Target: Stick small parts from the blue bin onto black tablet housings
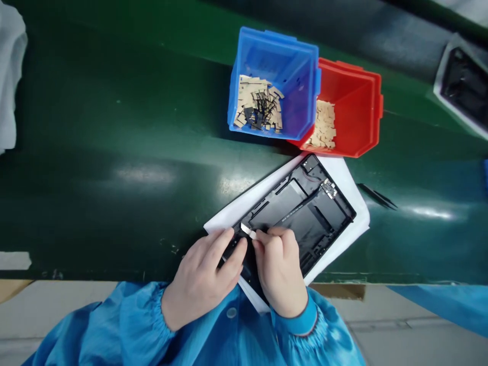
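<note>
A black plastic device housing [301, 213], like the inside of a tablet's back shell, lies slanted on a white sheet [345, 234]. It carries a small circuit board [328, 189] and a flat dark cable. My right hand [280, 267] is closed in a pinch on a small whitish strip [246, 229], held at the housing's left edge. Beside it, my left hand [208, 272] rests with its fingers apart on the housing's lower left edge, their tips close to the strip. The fingers of my right hand hide part of the strip.
Behind the housing stands a blue bin [301, 109] with tan pieces and dark strips. A red bin [356, 114] with tan pieces adjoins it. Black tweezers [377, 196] lie on the green table [114, 127]. Another dark housing [467, 81] is at the far right.
</note>
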`<state>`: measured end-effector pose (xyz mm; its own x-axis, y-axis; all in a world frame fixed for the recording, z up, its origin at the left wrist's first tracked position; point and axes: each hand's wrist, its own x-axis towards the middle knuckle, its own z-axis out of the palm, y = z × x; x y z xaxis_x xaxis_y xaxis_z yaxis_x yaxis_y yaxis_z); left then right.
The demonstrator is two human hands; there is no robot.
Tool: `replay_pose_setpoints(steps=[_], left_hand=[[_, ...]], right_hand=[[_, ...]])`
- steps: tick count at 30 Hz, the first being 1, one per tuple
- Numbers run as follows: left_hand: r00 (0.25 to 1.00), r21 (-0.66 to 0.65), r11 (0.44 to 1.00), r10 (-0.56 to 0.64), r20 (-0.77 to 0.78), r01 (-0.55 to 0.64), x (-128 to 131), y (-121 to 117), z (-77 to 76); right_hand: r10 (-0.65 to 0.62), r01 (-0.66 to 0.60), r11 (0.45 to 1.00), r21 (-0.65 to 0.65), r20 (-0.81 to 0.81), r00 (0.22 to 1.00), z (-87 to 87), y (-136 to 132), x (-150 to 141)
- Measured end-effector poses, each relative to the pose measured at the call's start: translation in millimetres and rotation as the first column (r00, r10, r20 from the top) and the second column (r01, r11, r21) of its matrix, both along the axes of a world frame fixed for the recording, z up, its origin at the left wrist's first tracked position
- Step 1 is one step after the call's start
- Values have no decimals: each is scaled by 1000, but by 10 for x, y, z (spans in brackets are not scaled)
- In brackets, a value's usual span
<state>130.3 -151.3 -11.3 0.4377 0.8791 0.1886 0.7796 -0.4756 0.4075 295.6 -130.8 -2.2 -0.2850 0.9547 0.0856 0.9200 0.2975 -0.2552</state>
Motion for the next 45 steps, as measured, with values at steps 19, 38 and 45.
replay_pose_setpoints(steps=[19,38,45], left_hand=[[972,-433,880,234,38,-195,118,415,123],[980,-482,862,197,39,-155,104,474,165],[978,-496,854,205,46,-155,107,491,151]], right_hand=[[113,-116,993,-21,-85,990,3,46,85],[96,-100,995,-13,-190,977,-47,43,106],[105,-112,994,-21,-198,974,-43,43,109]])
